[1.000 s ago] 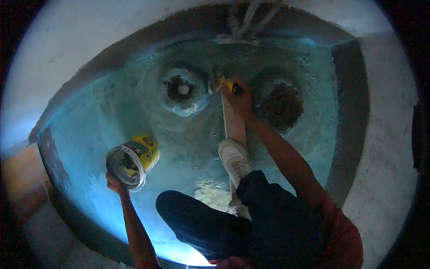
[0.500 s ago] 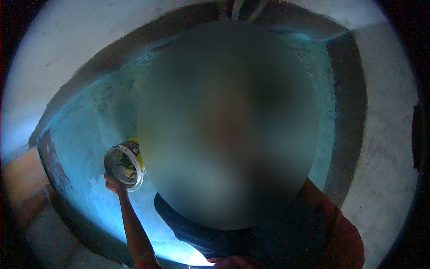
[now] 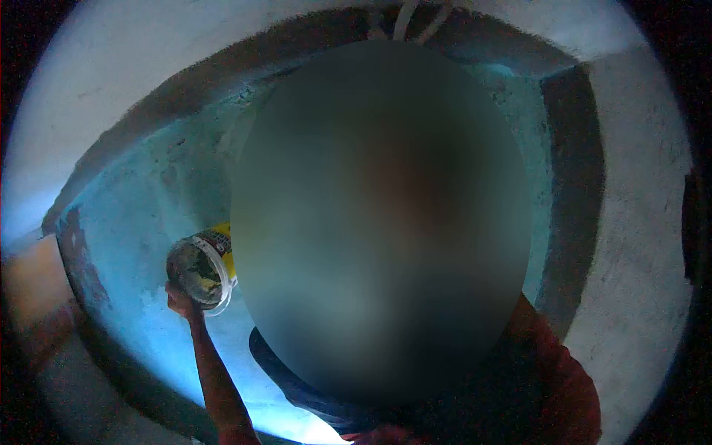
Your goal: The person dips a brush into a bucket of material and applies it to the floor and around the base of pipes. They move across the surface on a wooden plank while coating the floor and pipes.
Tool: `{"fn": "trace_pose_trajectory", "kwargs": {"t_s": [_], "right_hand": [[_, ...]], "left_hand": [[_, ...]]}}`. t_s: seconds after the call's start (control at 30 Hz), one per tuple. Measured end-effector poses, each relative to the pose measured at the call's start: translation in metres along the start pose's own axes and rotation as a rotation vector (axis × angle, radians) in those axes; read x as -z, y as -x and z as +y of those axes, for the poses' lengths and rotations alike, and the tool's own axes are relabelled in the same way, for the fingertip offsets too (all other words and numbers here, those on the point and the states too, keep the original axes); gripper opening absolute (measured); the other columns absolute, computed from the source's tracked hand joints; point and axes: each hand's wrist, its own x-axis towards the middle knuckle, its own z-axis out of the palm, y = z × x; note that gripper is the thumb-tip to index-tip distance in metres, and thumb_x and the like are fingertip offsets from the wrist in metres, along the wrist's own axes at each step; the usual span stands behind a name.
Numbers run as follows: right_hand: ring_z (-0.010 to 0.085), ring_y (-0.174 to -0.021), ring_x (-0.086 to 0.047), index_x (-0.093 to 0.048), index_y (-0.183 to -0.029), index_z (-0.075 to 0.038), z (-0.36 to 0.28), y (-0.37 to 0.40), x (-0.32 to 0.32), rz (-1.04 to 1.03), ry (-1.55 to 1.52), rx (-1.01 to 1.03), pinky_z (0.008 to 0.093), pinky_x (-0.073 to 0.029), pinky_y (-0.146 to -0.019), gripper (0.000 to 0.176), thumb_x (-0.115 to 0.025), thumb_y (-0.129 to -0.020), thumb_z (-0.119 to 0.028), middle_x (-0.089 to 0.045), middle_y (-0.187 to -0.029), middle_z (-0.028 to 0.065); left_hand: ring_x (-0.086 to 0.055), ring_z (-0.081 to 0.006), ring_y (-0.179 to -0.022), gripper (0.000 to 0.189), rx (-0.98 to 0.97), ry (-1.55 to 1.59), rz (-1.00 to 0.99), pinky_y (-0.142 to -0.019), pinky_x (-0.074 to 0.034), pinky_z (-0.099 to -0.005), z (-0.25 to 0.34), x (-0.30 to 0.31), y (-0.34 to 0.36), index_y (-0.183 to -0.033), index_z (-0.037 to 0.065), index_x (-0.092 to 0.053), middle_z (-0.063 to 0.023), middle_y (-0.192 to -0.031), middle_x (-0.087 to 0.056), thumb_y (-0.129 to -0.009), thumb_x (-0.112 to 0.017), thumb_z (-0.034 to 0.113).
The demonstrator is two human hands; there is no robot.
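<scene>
At the left, a bare forearm rises from the lower edge to my left hand (image 3: pixel 180 301), its fingers closed on the lower edge of a bucket (image 3: pixel 224 241). The bucket is yellow with dark print and a white rim, and lies tilted on its side. Its open end faces left and toward me, with grey and yellowish residue coating the inside. A large blurred oval covers the middle of the view and hides the bucket's far end. My right hand cannot be made out. A reddish patch at the bottom edge is too dim to name.
Close in front is a person in a dark top (image 3: pixel 475 393) with a dark red sleeve (image 3: pixel 575 386); the blur hides the upper part. Behind stands a rough turquoise wall (image 3: pixel 141 222) with a dark border (image 3: pixel 575 170). Pale pipes or cords (image 3: pixel 404 21) hang at the top.
The bucket and my left hand sit slightly farther left in view. The blurred oval and the background have shifted a little too. My grip on the bucket looks the same.
</scene>
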Motion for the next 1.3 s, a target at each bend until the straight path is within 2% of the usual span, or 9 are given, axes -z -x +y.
{"fn": "trace_pose_trajectory", "kwargs": {"t_s": [0.1,0.23,0.4,0.53,0.73,0.83,1.0,1.2,1.3], "right_hand": [[0.0147,-0.091,-0.059,-0.062,-0.103,-0.006,0.001,-0.047,-0.001,-0.282,0.205,-0.192,0.0309,-0.048,-0.081,0.029,-0.070,-0.078,-0.019,-0.062,-0.099,0.0101],[0.0170,-0.088,-0.062,-0.063,-0.105,-0.007,-0.022,-0.075,-0.026,-0.418,0.671,0.096,0.0325,-0.048,-0.081,0.035,-0.064,-0.083,-0.033,-0.066,-0.094,0.0104],[0.0172,-0.088,-0.062,-0.065,-0.100,-0.005,-0.049,-0.119,-0.058,-0.571,0.171,-0.002,0.0326,-0.049,-0.080,0.035,-0.065,-0.082,-0.034,-0.067,-0.096,0.0109],[0.0166,-0.089,-0.062,-0.065,-0.098,-0.003,-0.023,-0.122,-0.061,-0.465,0.222,-0.007,0.0320,-0.049,-0.079,0.031,-0.071,-0.078,-0.026,-0.066,-0.094,0.0105],[0.0172,-0.087,-0.062,-0.064,-0.096,-0.003,0.050,-0.096,-0.013,-0.344,0.127,-0.302,0.0303,-0.050,-0.078,0.023,-0.069,-0.078,-0.016,-0.066,-0.093,0.0099],[0.0173,-0.087,-0.063,-0.064,-0.098,-0.003,-0.029,-0.081,-0.012,-0.397,0.210,-0.044,0.0299,-0.050,-0.079,0.023,-0.068,-0.078,-0.014,-0.066,-0.094,0.0108],[0.0232,-0.083,-0.065,-0.063,-0.103,-0.007,-0.021,-0.074,-0.026,-0.148,0.424,0.179,0.0331,-0.051,-0.076,0.026,-0.067,-0.079,-0.016,-0.066,-0.092,0.0126],[0.0334,-0.078,-0.064,-0.061,-0.104,-0.008,-0.003,-0.097,-0.035,-0.338,0.627,0.169,0.0395,-0.051,-0.069,0.032,-0.065,-0.080,-0.029,-0.065,-0.088,0.0166],[0.0335,-0.081,-0.063,-0.062,-0.099,-0.006,0.004,-0.113,-0.049,-0.414,0.787,-0.053,0.0393,-0.050,-0.071,0.033,-0.065,-0.080,-0.033,-0.065,-0.088,0.0180]], "left_hand": [[-0.059,-0.0252,-0.077,0.055,0.044,0.070,0.006,-0.068,-0.048,-0.0423,0.010,-0.002,0.006,-0.095,-0.003,-0.065,-0.0148,-0.090,-0.066,-0.087,-0.045,0.047],[-0.060,-0.0283,-0.079,0.054,0.166,-0.002,0.028,-0.069,-0.049,-0.0432,0.013,-0.002,0.000,-0.098,-0.003,-0.065,-0.0149,-0.094,-0.065,-0.087,-0.045,0.046],[-0.059,-0.0279,-0.074,0.052,0.045,-0.088,0.044,-0.068,-0.048,-0.0447,0.043,-0.010,0.017,-0.096,-0.002,-0.065,-0.0143,-0.089,-0.066,-0.087,-0.045,0.045],[-0.059,-0.0258,-0.073,0.048,0.143,0.059,0.075,-0.067,-0.049,-0.0443,0.039,-0.011,0.014,-0.096,-0.002,-0.065,-0.0135,-0.088,-0.066,-0.087,-0.046,0.042],[-0.059,-0.0219,-0.075,0.047,-0.182,-0.016,-0.060,-0.066,-0.050,-0.0413,0.005,0.006,0.004,-0.094,-0.002,-0.064,-0.0119,-0.091,-0.065,-0.089,-0.048,0.042],[-0.060,-0.0223,-0.073,0.051,0.057,0.086,0.061,-0.065,-0.050,-0.0417,0.009,-0.001,0.004,-0.093,-0.002,-0.064,-0.0123,-0.090,-0.065,-0.090,-0.047,0.046],[-0.060,-0.0228,-0.074,0.054,-0.085,-0.065,0.016,-0.067,-0.050,-0.0420,-0.002,0.001,0.003,-0.095,-0.003,-0.063,-0.0142,-0.091,-0.065,-0.090,-0.044,0.047],[-0.059,-0.0231,-0.073,0.053,-0.088,-0.029,-0.006,-0.066,-0.049,-0.0415,0.014,-0.002,0.009,-0.095,-0.004,-0.063,-0.0148,-0.088,-0.065,-0.091,-0.043,0.045],[-0.059,-0.0235,-0.074,0.053,-0.049,-0.002,-0.010,-0.066,-0.049,-0.0418,0.014,0.000,0.010,-0.095,-0.004,-0.063,-0.0151,-0.088,-0.065,-0.091,-0.043,0.045]]}}
